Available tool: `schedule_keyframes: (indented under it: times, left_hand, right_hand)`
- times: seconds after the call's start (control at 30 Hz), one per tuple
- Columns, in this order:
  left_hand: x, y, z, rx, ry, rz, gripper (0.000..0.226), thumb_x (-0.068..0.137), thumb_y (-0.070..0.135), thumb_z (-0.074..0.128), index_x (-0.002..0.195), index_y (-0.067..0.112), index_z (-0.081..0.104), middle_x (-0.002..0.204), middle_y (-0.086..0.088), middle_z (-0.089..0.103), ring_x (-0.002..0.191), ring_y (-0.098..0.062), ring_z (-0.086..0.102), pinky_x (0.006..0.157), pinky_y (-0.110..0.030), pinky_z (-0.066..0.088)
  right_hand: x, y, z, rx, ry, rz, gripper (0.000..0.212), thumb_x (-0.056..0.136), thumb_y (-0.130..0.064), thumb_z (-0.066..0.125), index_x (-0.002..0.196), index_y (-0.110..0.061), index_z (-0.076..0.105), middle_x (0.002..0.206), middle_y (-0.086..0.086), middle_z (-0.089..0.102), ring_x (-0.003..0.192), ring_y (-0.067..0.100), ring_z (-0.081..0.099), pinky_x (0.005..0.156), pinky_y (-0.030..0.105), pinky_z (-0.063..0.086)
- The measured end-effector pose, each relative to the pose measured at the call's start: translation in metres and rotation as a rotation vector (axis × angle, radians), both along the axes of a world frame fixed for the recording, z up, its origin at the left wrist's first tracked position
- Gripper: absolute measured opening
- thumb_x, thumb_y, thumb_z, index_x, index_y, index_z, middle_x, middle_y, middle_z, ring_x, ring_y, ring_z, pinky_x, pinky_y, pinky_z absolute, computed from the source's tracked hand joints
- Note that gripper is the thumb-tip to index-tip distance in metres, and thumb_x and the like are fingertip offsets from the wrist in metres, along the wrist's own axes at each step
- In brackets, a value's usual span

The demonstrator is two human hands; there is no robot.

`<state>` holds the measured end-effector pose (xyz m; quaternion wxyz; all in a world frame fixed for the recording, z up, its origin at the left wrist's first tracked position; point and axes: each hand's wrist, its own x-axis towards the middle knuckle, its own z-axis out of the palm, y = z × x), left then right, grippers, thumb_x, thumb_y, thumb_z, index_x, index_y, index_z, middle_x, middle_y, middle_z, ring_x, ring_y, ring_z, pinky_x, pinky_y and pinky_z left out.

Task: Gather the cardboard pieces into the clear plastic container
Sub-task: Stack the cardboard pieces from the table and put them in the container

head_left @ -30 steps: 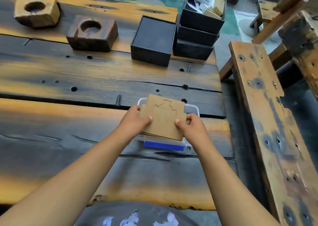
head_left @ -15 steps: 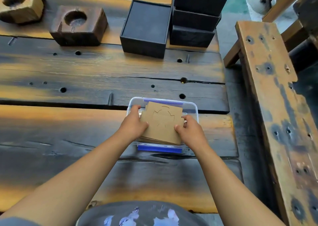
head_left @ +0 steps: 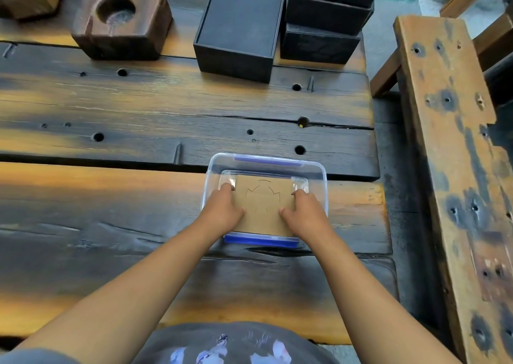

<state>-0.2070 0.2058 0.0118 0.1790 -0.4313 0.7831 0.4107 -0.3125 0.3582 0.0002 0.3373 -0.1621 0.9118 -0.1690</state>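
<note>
Both hands, left hand (head_left: 223, 211) and right hand (head_left: 304, 213), clamped on cardboard pieces (head_left: 263, 205); stack, held above moments ago, now lowered inside clear plastic container (head_left: 319, 169) near desk (head_left: 111, 197) edge. Release likely next.

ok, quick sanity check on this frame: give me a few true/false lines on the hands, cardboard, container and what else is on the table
1. Both hands, left hand and right hand, are on the cardboard pieces. True.
2. The cardboard lies on the bare table beside the clear plastic container. False: it sits inside the container.
3. The container has blue clips at its near and far edges. True.
4. A lid covers the container. False: it is open on top.
5. The black box stands nearer the person than the container. False: it is farther away, beside the dark wooden block.
</note>
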Motion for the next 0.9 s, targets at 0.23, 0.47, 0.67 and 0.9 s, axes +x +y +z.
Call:
schedule_keyframes:
  times: [0.23, 0.47, 0.67, 0.9]
  left_hand:
    - [-0.005, 0.001, -0.004, -0.015, -0.074, -0.029, 0.052, 0.089, 0.018, 0.061, 0.137, 0.012, 0.039, 0.135, -0.013, 0.043, 0.113, -0.030, 0.054, 0.093, -0.037, 0.046]
    - [-0.014, -0.010, 0.001, 0.110, -0.090, 0.037, 0.055, 0.084, 0.025, 0.068, 0.132, 0.010, 0.045, 0.131, -0.012, 0.050, 0.106, -0.028, 0.056, 0.089, -0.039, 0.052]
    - [-0.024, -0.010, 0.005, 0.111, -0.169, -0.027, 0.056, 0.079, 0.030, 0.073, 0.126, 0.010, 0.050, 0.129, -0.013, 0.051, 0.109, -0.032, 0.057, 0.093, -0.046, 0.053]
    - [-0.025, -0.011, 0.003, 0.106, -0.180, -0.069, 0.060, 0.079, 0.033, 0.075, 0.128, 0.009, 0.049, 0.133, -0.014, 0.045, 0.109, -0.031, 0.056, 0.092, -0.046, 0.054]
  right_hand:
    - [0.001, -0.003, -0.004, 0.031, 0.012, 0.000, 0.039, 0.090, -0.029, 0.057, 0.123, -0.009, 0.051, 0.123, 0.011, 0.046, 0.089, 0.022, 0.048, 0.078, 0.031, 0.041]
    - [-0.007, -0.007, -0.006, 0.085, -0.048, -0.061, 0.053, 0.086, -0.034, 0.060, 0.128, -0.007, 0.045, 0.130, 0.012, 0.043, 0.105, 0.030, 0.054, 0.075, 0.031, 0.039]
    - [-0.020, -0.017, -0.008, 0.116, -0.133, -0.061, 0.058, 0.080, -0.045, 0.061, 0.126, -0.011, 0.052, 0.134, 0.014, 0.047, 0.105, 0.029, 0.057, 0.081, 0.034, 0.047]
    - [-0.023, -0.013, -0.009, 0.099, -0.159, -0.057, 0.066, 0.079, -0.050, 0.065, 0.129, -0.011, 0.049, 0.133, 0.012, 0.047, 0.110, 0.029, 0.056, 0.082, 0.037, 0.051]
